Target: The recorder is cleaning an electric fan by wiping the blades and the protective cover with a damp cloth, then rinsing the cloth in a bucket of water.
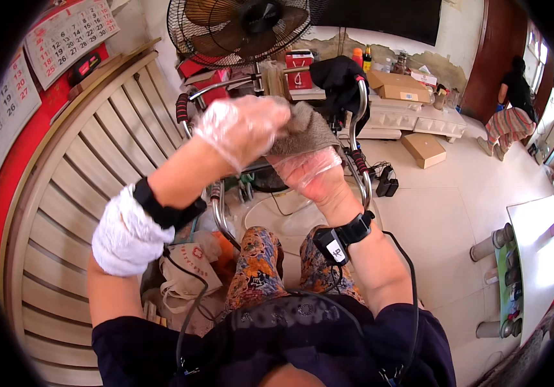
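A grey-brown towel (313, 135) is bunched between my hands, above a chrome walking frame (365, 104). My left hand (240, 126), in a clear plastic glove, is curled at the towel's left side, its fingertips blurred. Beneath the cloth's near edge, my right hand (311, 174) supports it with the palm turned up. That hand also wears clear plastic, and the towel hides its fingers. A white cloth (129, 232) is wrapped around my left forearm. Black straps with small devices circle both wrists, and black cables run from them along my arms.
A standing fan (245, 29) rises behind the walking frame. On the left is a slatted wooden bench back (83, 188). A cardboard box (423, 150) and black power adapters (387, 184) lie on the floor. A glass-topped table (540, 261) stands right. Another person (514, 101) bends near the doorway.
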Available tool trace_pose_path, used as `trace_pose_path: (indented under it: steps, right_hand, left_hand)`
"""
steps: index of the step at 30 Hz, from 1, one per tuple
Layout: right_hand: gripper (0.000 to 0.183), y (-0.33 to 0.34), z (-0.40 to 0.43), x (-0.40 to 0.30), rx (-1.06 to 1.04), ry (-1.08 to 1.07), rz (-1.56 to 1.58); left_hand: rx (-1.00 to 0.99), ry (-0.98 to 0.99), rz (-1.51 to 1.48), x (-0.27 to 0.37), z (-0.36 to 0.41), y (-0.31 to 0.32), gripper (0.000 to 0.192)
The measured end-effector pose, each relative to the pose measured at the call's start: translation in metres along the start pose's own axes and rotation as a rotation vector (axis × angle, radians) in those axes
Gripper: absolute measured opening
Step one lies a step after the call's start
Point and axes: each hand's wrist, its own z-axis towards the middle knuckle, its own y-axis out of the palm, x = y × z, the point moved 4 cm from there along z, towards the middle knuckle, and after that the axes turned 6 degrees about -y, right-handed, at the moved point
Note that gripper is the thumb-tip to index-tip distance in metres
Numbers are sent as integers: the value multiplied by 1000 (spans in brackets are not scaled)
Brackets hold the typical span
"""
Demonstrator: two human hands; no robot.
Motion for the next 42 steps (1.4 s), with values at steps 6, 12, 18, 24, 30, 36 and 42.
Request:
trace_pose_path:
  steps: [6,12,18,24,30,36,42]
  right_hand:
    - [41,-12,2,-10,187,-111,168]
    - [42,-55,13,-11,255,-236,-565]
    - [42,-94,74,-42,245,-248,-275]
    - [58,-71,107,-67,-24,-264,-833]
    - [49,-66,138,-84,558,-248,31]
    - [47,46,155,-144,398,-467,-42]
    - [48,159,158,-247,-75,-682,-309]
  left_hand:
    - [78,215,-379,-15,-14,-2,42]
    - [-232,-746,-1586,-61,-14,73,48]
    - [164,-527,-745,-90,17,106,34]
    - [597,-182,-397,-125,78,98,36]
    - [253,-310,-725,-145,90,118,48]
    - [97,-309,-846,-148,100,71,39]
    - [277,-58,-597,-174,145,-54,39]
